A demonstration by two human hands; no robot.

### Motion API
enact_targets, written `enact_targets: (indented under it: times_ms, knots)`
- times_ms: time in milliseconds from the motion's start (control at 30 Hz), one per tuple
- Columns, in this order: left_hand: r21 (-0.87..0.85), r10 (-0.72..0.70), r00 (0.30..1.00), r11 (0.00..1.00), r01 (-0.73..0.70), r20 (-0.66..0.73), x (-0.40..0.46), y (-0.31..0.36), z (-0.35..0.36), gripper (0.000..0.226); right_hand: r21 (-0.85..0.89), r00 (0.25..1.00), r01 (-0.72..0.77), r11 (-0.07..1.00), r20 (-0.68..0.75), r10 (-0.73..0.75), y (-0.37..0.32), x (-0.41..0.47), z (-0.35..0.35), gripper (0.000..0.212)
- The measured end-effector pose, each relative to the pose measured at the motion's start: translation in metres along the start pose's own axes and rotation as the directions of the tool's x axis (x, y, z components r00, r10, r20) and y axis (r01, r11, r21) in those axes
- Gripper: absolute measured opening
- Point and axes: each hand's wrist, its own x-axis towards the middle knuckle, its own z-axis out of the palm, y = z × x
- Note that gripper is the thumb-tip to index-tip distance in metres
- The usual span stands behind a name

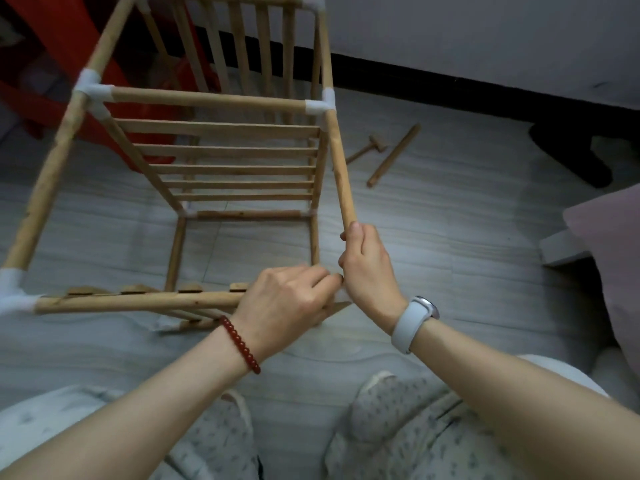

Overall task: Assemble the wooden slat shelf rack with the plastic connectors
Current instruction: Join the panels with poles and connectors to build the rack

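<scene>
The wooden rack point(214, 157) stands on the floor, its round poles joined by white plastic connectors point(91, 90). A slat shelf point(228, 164) spans its middle. My right hand point(367, 268) grips the lower end of the near right pole point(341, 168), which hangs from a white connector point(322, 103). My left hand point(287, 303) grips the right end of the near horizontal rail point(138, 301), its fingertips meeting the right hand at the corner. Whatever sits in that corner is hidden by my hands. The rail's left end sits in another connector point(14, 296).
A small wooden mallet point(369, 147) and a loose wooden pole point(393, 155) lie on the grey floor to the right. A red plastic stool point(69, 57) stands behind the rack. A pale cushion point(613, 258) is at the right edge, my knees at the bottom.
</scene>
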Motion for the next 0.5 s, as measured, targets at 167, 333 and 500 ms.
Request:
enact_targets:
  times_ms: [167, 333, 500]
  knots:
    - [0.062, 0.075, 0.996, 0.995, -0.077, 0.044, -0.004, -0.010, -0.003, 0.017, 0.053, 1.000, -0.023, 0.998, -0.002, 0.024, -0.002, -0.003, 0.006, 0.035]
    - [0.045, 0.106, 0.988, 0.993, -0.112, 0.109, -0.003, -0.012, -0.009, 0.019, 0.077, 0.999, -0.045, 0.996, 0.000, 0.045, -0.002, -0.004, 0.009, 0.032]
    - [0.006, 0.038, 0.983, 0.999, -0.040, 0.182, -0.005, -0.015, -0.013, 0.021, 0.079, 0.998, -0.068, 0.995, 0.001, 0.068, -0.005, -0.009, 0.013, 0.043]
